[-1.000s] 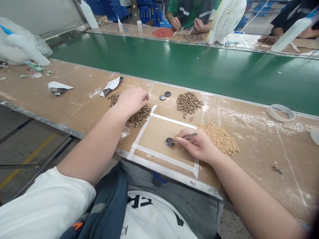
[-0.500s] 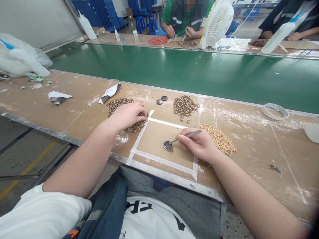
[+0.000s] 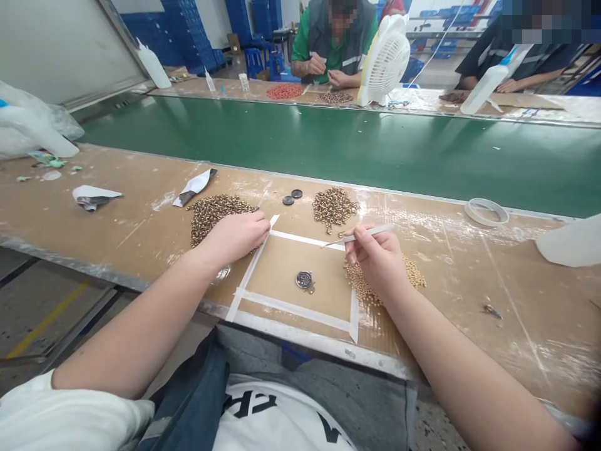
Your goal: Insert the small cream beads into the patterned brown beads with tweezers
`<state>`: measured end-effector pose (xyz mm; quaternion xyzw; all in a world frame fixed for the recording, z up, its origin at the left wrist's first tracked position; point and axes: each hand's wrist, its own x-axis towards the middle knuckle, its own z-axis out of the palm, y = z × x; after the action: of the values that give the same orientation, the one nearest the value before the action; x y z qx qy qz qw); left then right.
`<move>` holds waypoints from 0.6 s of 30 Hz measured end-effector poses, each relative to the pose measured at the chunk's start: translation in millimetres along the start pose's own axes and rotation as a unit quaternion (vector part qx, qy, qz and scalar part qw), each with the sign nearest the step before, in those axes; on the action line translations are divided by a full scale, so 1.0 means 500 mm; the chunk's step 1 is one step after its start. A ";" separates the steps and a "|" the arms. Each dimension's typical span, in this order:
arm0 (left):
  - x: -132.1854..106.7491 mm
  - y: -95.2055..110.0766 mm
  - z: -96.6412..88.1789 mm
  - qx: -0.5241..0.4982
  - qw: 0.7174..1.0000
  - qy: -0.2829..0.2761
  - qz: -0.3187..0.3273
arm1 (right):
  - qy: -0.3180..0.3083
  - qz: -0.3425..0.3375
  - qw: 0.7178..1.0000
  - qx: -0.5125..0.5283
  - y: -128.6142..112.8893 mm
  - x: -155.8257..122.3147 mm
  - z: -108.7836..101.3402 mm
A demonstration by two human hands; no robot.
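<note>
My right hand [image 3: 379, 257] grips a pair of metal tweezers [image 3: 370, 232], whose thin tips point left over the upper edge of a white-taped square [image 3: 297, 312]. Inside that square lies a small round dark disc [image 3: 303, 279] with a raised pattern, and the tweezers are apart from it. My left hand [image 3: 240, 237] rests at the right side of a pile of small brown-gold metal pieces [image 3: 213, 213]. Its fingers are pinched together, and what they hold, if anything, is hidden. Beneath my right hand spreads a heap of tan beads [image 3: 416, 274].
A second heap of metal pieces [image 3: 333, 210] and two dark discs [image 3: 292, 197] lie behind the square. Tape roll [image 3: 486, 213] sits right; crumpled wrappers [image 3: 195, 186] left. Beyond the green belt [image 3: 282, 141], two people sit by a white fan [image 3: 387, 59] and bottles.
My right hand has lifted the tweezers away from the disc, up and slightly right. My left hand stays by the metal pile, shifting a little. The whole view has moved slightly.
</note>
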<state>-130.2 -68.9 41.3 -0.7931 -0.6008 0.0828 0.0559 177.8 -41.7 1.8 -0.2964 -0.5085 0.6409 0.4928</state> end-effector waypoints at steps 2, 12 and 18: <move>0.000 0.005 0.006 0.038 0.999 0.013 0.007 | 0.009 -0.002 1.000 0.003 -0.001 0.003 -0.001; 0.005 0.029 -0.006 -0.254 0.962 0.092 -0.038 | 0.046 -0.006 0.999 0.029 0.000 0.009 -0.008; 0.042 0.153 0.023 -0.751 0.648 0.060 -0.113 | 0.077 -0.023 0.997 -0.016 0.006 0.006 -0.009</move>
<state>-54.9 -69.3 14.4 -0.4929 -0.5378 -0.4516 -0.5137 179.7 -37.2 -2.3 -0.3410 -0.4859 0.5962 0.5405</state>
